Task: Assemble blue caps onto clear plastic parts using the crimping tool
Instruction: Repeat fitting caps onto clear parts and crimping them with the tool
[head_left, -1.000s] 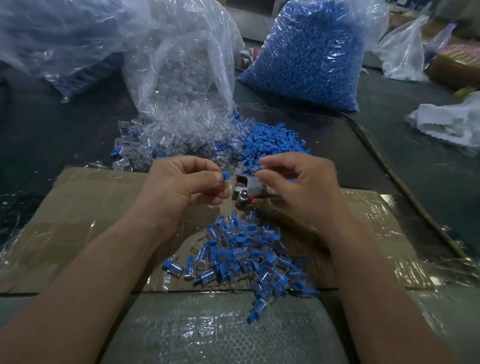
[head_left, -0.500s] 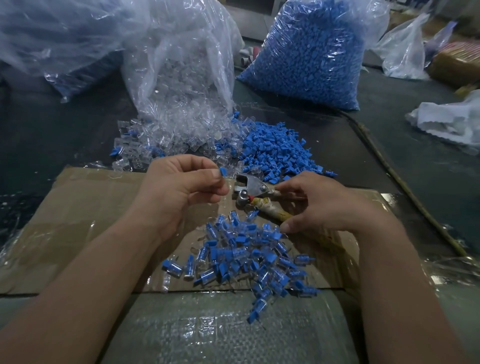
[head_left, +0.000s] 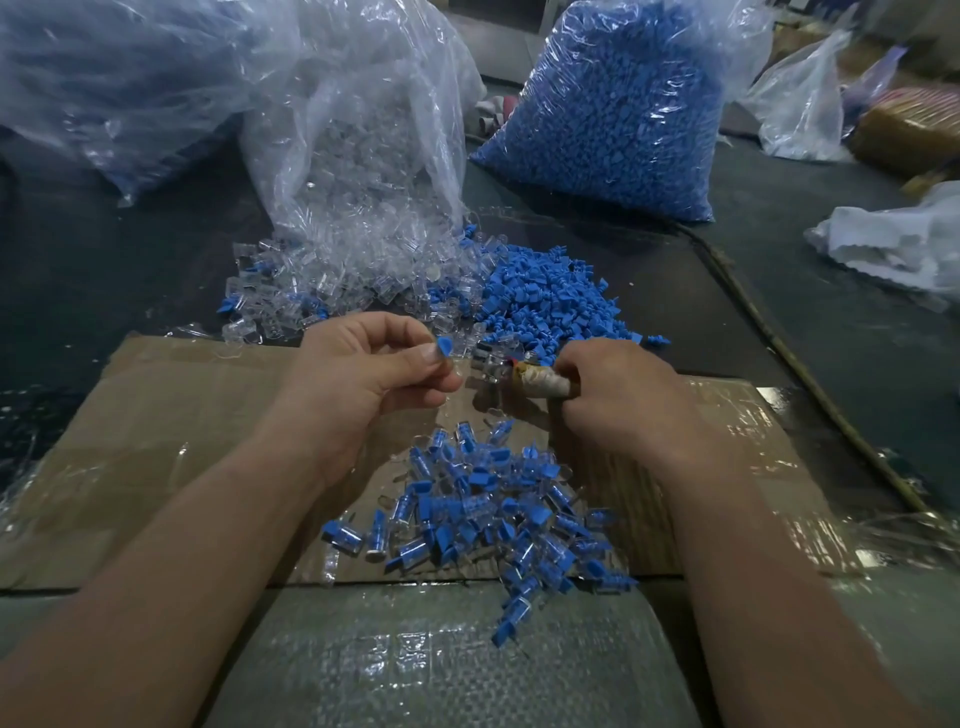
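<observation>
Your left hand (head_left: 363, 374) pinches blue cap (head_left: 444, 347); right hand (head_left: 618, 395) wraps crimping tool (head_left: 530, 376) handle, hands apart.

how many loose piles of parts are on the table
3: clear parts spilling from the open bag, blue caps right of them, and assembled pieces on the cardboard. Others may be hidden.

A single wide-angle view is taken from the person's head and is aimed forward and down across the dark table (head_left: 104, 270). The left hand (head_left: 363, 374) and right hand (head_left: 618, 395) are framed close, near centre; the bag of blue caps (head_left: 613, 114) is seen farther off at one o'clock.
</observation>
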